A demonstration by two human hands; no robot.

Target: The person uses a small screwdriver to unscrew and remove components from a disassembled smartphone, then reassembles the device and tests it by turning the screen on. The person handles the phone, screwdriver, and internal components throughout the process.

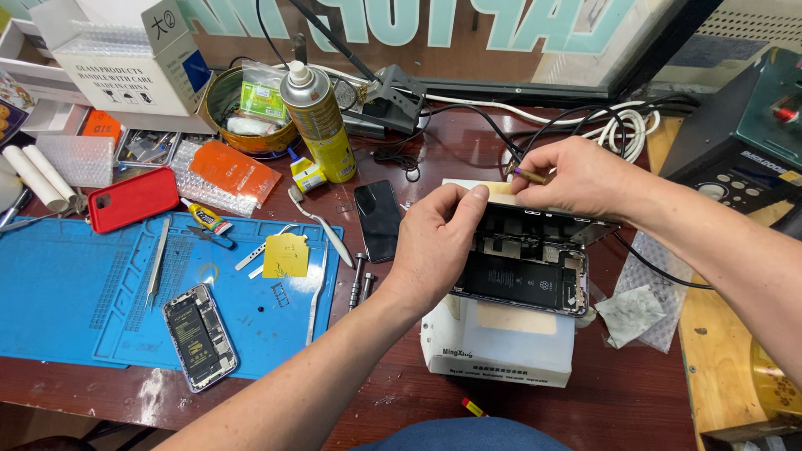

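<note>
The opened phone (522, 280) lies on a white box (501, 342) at about 4 o'clock on the tabletop (393, 392); its lifted screen edge and upper insides are hidden behind the hands. The left hand (434, 242) pinches the phone's upper left corner, at 9 o'clock of it. The right hand (576, 177), at 12 o'clock, grips a thin tool (531, 175) whose tip is hidden. Further off at 9 o'clock, another opened phone (199, 336) rests on a blue mat (75, 292).

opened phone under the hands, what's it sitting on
The opened phone rests on a white box on the table. The left hand covers its left edge.
</note>
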